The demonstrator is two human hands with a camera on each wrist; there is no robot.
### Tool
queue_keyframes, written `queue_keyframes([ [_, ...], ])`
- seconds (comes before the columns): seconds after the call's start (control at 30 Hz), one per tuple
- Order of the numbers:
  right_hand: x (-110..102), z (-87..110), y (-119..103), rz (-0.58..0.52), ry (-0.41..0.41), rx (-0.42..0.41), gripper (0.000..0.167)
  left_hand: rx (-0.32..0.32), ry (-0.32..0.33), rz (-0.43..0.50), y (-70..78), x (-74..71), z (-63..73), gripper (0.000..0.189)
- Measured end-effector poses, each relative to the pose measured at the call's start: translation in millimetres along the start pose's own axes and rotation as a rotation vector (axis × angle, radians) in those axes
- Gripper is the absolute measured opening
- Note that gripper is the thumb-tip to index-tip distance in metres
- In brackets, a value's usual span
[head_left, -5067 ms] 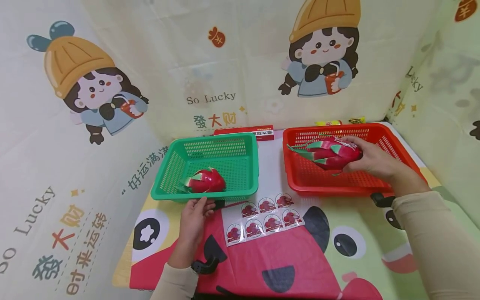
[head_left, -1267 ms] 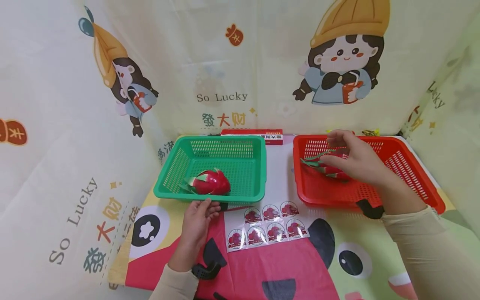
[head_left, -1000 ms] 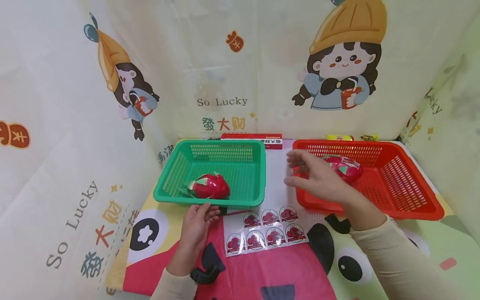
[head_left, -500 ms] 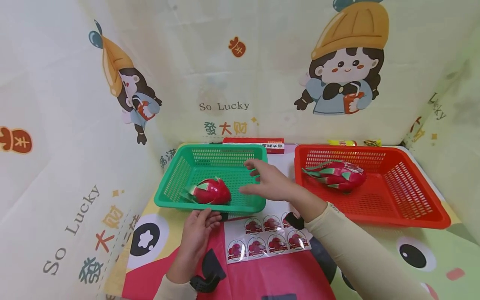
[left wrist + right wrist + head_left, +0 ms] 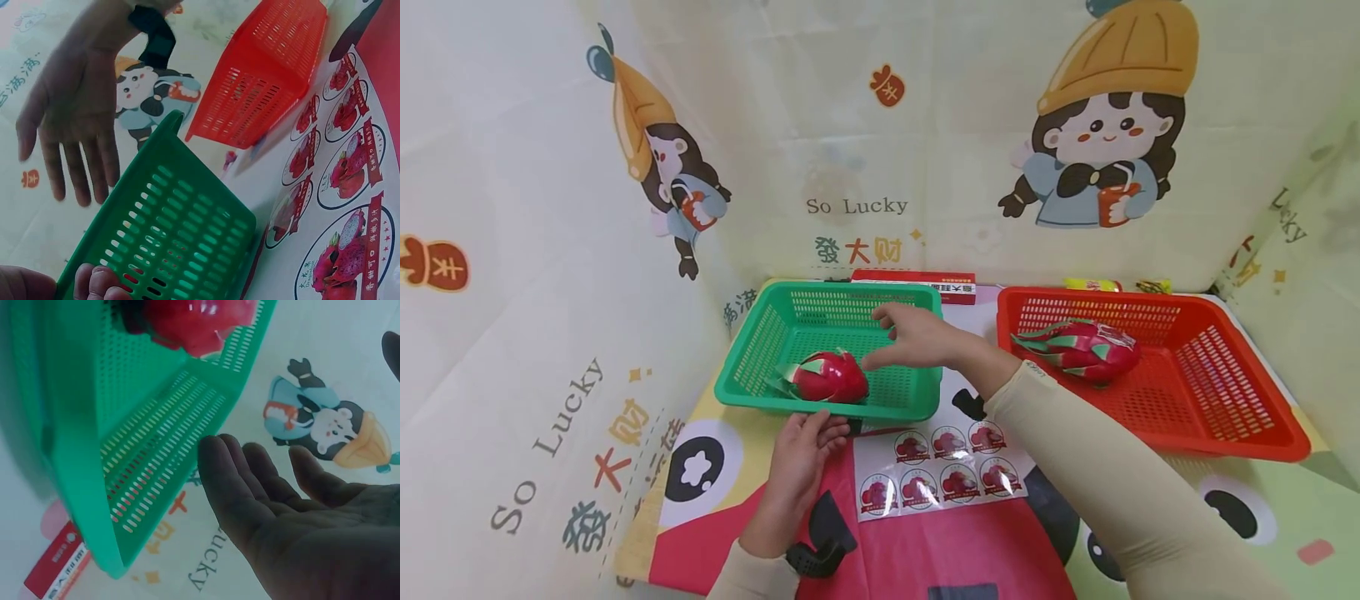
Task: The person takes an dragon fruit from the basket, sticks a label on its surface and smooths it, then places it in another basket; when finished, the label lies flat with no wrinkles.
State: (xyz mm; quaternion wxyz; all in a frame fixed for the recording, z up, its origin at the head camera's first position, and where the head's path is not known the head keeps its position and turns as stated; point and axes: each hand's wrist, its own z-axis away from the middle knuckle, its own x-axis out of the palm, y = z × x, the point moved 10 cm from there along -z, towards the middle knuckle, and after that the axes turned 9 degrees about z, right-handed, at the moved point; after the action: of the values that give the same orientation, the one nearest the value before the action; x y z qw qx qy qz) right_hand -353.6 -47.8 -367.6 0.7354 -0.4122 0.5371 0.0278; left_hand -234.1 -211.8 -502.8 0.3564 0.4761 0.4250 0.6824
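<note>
A dragon fruit (image 5: 830, 377) lies in the front left of the green basket (image 5: 850, 410). My left hand (image 5: 797, 462) is at that basket's front rim; in the left wrist view the thumb (image 5: 22, 284) and curled fingertips (image 5: 97, 282) take the rim between them. Above the basket's right half hovers my right hand (image 5: 917, 335), holding nothing, with thumb and fingers spread apart and pointing left toward the fruit. In the red basket (image 5: 1225, 450) on the right rests a second dragon fruit (image 5: 1086, 350) with a label on its skin.
A sheet of round dragon fruit stickers (image 5: 936, 475) lies in front of the green basket. A red box (image 5: 955, 287) is behind it against the patterned cloth backdrop. Small yellow packets (image 5: 1093, 285) stand behind the red basket.
My right hand has let go of the labelled dragon fruit in the red basket and moved left over the green basket. My left hand has stayed at the green basket's front rim.
</note>
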Motion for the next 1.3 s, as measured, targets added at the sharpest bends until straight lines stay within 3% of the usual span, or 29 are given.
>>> queue_keyframes([
  [0.2, 18, -24.4, 0, 0.055, -0.106, 0.027, 0.089, -0.004, -0.010, 0.003, 1.5, 0.4, -0.5, 0.042],
  [0.57, 52, -63.5, -6, 0.116, -0.207, 0.006, 0.095, 0.011, -0.037, 0.044, 1.1, 2.8, -3.0, 0.029],
  [0.97, 86, -83.1, -11, 0.151, -0.290, 0.019, 0.096, -0.008, -0.021, 0.014, -1.7, 2.0, -0.7, 0.033],
  [1.3, 106, -90.7, -10, 0.108, -0.297, 0.048, 0.066, -0.011, -0.033, 0.009, 0.3, 3.0, -0.4, 0.034],
])
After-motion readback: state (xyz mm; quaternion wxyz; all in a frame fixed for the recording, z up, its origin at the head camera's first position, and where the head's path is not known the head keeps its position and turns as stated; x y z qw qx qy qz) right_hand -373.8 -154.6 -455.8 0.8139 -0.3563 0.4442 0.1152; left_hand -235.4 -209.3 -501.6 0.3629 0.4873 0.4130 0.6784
